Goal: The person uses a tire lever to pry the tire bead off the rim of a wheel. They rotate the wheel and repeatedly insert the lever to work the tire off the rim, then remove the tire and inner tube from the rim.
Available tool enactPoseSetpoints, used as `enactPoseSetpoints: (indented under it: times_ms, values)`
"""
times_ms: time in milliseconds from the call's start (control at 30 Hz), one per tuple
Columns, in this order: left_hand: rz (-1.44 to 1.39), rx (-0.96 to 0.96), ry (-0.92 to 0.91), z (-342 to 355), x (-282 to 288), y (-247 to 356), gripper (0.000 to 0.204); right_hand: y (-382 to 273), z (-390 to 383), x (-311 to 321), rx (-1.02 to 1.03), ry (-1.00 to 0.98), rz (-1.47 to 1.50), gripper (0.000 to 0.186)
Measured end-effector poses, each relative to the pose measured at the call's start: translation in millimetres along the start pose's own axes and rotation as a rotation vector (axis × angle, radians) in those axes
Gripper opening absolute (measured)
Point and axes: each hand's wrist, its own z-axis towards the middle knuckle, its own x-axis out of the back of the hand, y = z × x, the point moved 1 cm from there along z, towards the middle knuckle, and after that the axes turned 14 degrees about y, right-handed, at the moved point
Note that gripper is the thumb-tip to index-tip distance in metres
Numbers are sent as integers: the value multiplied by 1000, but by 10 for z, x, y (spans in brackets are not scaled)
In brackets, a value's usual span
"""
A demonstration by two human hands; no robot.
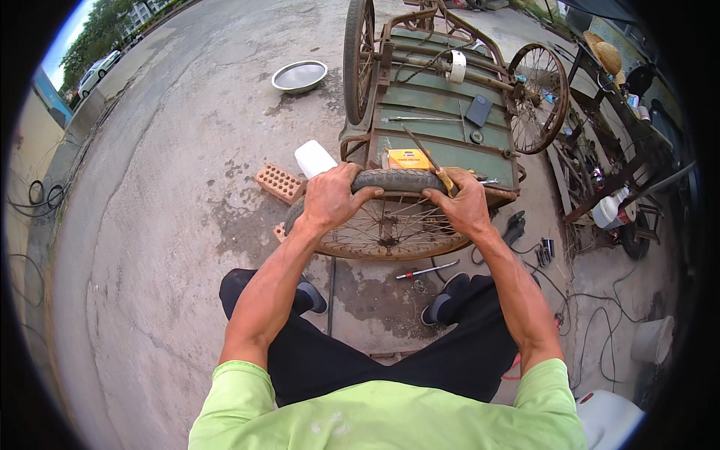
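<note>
A spoked wheel with a worn black tyre [397, 180] stands tilted in front of me, its hub [388, 231] below the upper edge. My left hand [332, 196] is closed over the tyre at upper left, thumb pressed along its near side. On the upper right of the tyre my right hand [463, 201] is closed the same way. A long thin tool with a yellowish handle [448, 182] meets the right hand at its thumb side; whether the fingers hold it I cannot tell. Behind the tyre lies a yellow box [409, 159].
An overturned green cart [442, 82] with rusty wheels [540, 97] stands beyond, a dark phone [478, 111] on it. A metal basin [299, 76], perforated brick [280, 184] and white container [315, 159] are leftward. A red-and-silver tool [427, 271] lies between my feet; cables [600, 309] trail at right.
</note>
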Motion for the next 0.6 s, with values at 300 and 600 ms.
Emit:
enactPoseSetpoints:
  times_ms: [300, 600]
  values:
    - [-76, 0, 160, -103, -323, -48, 61, -320, 148, -194, 109, -85, -289, 57]
    - [47, 20, 222, -58, -343, -50, 64, -234, 260, -373, 172, -50, -294, 59]
